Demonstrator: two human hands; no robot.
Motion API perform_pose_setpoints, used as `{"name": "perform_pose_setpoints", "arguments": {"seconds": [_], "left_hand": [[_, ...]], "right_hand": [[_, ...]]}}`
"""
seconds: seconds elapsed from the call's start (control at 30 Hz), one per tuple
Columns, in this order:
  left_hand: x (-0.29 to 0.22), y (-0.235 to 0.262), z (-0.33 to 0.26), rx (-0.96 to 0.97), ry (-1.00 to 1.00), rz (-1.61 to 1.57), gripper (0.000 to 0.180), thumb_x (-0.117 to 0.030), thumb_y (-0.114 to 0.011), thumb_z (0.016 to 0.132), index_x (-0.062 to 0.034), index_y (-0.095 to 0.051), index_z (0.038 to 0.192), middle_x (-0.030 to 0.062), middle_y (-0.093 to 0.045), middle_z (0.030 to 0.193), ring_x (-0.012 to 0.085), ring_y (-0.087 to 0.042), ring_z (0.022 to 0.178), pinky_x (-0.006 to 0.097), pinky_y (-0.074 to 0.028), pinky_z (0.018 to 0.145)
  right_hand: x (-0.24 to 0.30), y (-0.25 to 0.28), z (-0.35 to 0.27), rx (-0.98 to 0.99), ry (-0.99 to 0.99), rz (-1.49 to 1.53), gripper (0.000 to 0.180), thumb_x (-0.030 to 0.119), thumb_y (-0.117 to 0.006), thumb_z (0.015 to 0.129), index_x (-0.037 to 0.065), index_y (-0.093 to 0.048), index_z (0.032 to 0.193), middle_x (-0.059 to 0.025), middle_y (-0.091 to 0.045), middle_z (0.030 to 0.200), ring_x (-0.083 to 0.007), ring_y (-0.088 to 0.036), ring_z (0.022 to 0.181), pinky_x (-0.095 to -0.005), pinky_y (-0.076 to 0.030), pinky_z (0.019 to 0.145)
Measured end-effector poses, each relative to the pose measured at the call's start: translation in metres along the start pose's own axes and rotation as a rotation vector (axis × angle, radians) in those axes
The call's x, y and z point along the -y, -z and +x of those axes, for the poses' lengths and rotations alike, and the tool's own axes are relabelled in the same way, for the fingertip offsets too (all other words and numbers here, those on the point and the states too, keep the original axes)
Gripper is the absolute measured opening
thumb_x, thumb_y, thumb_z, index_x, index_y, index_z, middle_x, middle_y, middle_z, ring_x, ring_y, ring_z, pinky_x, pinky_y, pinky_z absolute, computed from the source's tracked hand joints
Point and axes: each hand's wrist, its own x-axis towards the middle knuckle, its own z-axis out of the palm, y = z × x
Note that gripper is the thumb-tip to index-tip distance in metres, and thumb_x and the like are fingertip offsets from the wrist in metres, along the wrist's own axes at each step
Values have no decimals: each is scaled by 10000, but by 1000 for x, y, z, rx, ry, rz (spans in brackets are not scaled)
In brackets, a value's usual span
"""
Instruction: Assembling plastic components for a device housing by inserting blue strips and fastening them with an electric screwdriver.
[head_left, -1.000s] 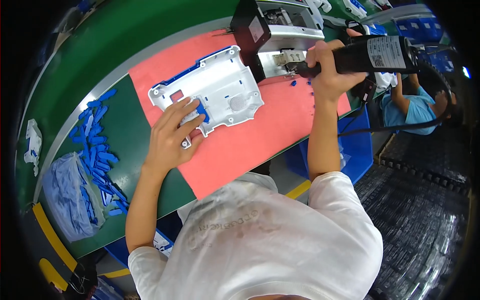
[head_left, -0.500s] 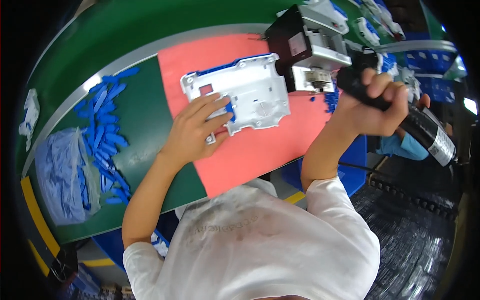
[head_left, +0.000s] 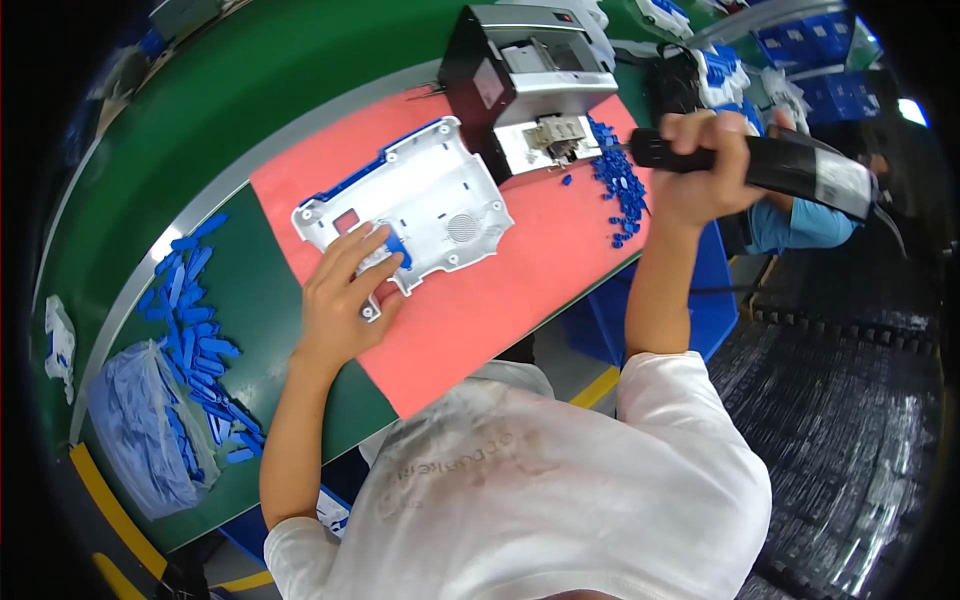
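Our left hand (head_left: 343,292) rests on the white cover (head_left: 435,190), grip unclear; toward the tabletop's (head_left: 262,300) right end, our right hand (head_left: 705,172) clasps the black screwdriver (head_left: 790,165), pointing left.

The desk (head_left: 268,320) is brightly lit; white glare is caught on the curved rail (head_left: 165,243), streaky reflections are thrown by dark plastic wrap (head_left: 850,440), and edges are bent toward the blackened rim.

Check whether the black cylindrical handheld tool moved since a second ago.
Yes. Relative to the black-and-silver box-shaped machine, the tool shifted right, away from it.
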Motion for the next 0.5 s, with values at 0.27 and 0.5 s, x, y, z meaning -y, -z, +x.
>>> {"name": "perform_pose_setpoints", "arguments": {"seconds": [0.27, 0.5], "left_hand": [[-5, -3, 7, 23, 2, 16, 386, -32, -744, 618, -71, -709, 1001, 121, -607, 1248, 331, -559, 1189, 436, -472, 985], [-4, 3, 3, 43, -32, 47, 433, -24, -732, 597, -56, -703, 1028, 124, -597, 1265, 344, -545, 1203, 431, -464, 996]], "right_hand": [[-32, 20, -23, 209, -155, -196, 542, -144, -565, 782, -45, -332, 1261, -57, -510, 606, -151, -488, 449, -340, -455, 481], [-8, -21, -51, 241, -222, 17, 565, -98, -585, 810, -49, -312, 1302, -60, -531, 600, -140, -505, 448, -290, -446, 466]]}}
